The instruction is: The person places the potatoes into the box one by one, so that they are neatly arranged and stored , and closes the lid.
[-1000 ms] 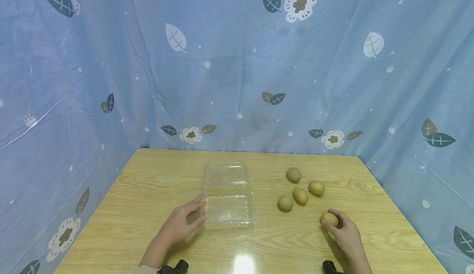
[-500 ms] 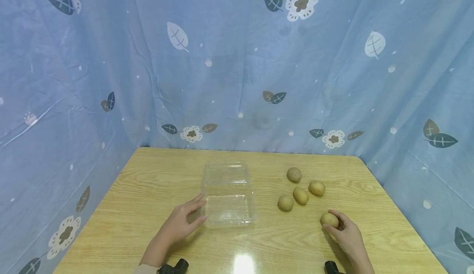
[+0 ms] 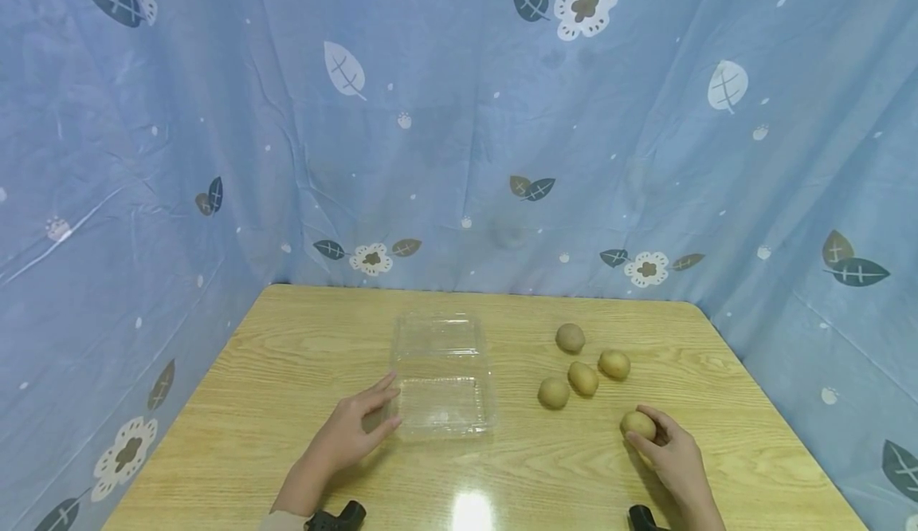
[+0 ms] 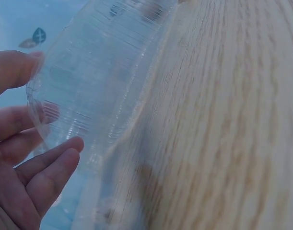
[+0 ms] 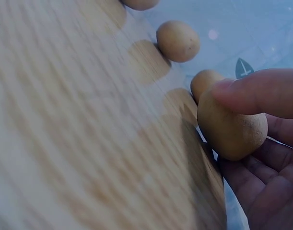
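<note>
A clear plastic clamshell box (image 3: 441,403) lies opened flat on the wooden table, its lid (image 3: 439,333) folded back on the far side. My left hand (image 3: 355,431) rests at its left edge, thumb and fingers spread and fairly straight. In the left wrist view the fingertips (image 4: 69,148) meet the box's rim, and one finger shows through the plastic. On the right, my right hand (image 3: 674,451) grips a small tan potato (image 3: 637,426) between thumb and fingers. In the right wrist view the held potato (image 5: 230,127) appears close by the table surface.
Several more potatoes (image 3: 582,378) lie in a loose group between the box and my right hand, toward the back. The table (image 3: 287,355) is bordered behind and at both sides by a blue patterned curtain (image 3: 459,156).
The head view has shifted very slightly. Both hands, the box and the potatoes keep their places.
</note>
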The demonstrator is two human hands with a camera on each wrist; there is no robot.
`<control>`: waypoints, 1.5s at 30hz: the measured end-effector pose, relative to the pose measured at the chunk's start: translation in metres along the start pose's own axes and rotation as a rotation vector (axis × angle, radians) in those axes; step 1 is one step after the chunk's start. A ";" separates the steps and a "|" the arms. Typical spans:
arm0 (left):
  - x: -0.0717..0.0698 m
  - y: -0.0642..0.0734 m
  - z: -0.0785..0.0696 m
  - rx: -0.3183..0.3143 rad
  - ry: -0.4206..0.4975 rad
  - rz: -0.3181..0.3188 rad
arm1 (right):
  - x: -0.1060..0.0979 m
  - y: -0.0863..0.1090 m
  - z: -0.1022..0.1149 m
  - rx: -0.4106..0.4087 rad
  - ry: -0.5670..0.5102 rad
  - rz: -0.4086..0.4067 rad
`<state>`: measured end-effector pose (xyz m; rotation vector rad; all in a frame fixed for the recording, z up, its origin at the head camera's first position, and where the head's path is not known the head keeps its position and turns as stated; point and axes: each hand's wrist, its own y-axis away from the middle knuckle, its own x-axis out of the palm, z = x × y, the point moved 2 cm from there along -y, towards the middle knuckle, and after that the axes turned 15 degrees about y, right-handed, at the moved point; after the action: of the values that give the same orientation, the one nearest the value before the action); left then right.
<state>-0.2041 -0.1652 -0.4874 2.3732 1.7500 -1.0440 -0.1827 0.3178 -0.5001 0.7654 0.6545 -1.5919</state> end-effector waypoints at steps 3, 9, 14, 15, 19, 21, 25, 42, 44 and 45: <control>0.000 -0.001 0.001 0.020 0.020 -0.001 | 0.000 0.000 0.001 0.002 -0.006 0.004; 0.001 -0.001 0.002 0.032 0.058 0.009 | 0.000 0.001 0.004 0.006 -0.021 0.007; 0.000 0.000 0.000 0.011 0.083 0.021 | 0.000 0.001 0.004 0.018 -0.043 0.023; 0.000 0.000 0.000 0.005 0.088 0.022 | 0.000 0.001 0.004 0.020 -0.048 0.025; 0.002 0.000 -0.001 -0.007 0.093 0.020 | 0.001 0.002 0.004 0.012 -0.062 0.013; 0.002 0.000 -0.002 -0.011 0.093 0.015 | 0.001 0.002 0.005 0.004 -0.063 0.002; 0.002 0.001 -0.002 -0.040 0.102 0.010 | 0.001 0.003 0.006 0.003 -0.059 -0.001; 0.004 0.001 0.000 -0.053 0.182 0.017 | -0.001 0.002 0.009 0.000 -0.046 -0.016; 0.004 0.001 0.000 -0.061 0.208 0.020 | -0.001 0.002 0.009 0.001 -0.053 -0.012; 0.004 0.001 0.000 -0.064 0.216 0.022 | -0.001 0.002 0.009 0.001 -0.057 -0.011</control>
<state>-0.2027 -0.1623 -0.4895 2.5412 1.7858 -0.7411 -0.1813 0.3116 -0.4936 0.7155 0.6176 -1.6180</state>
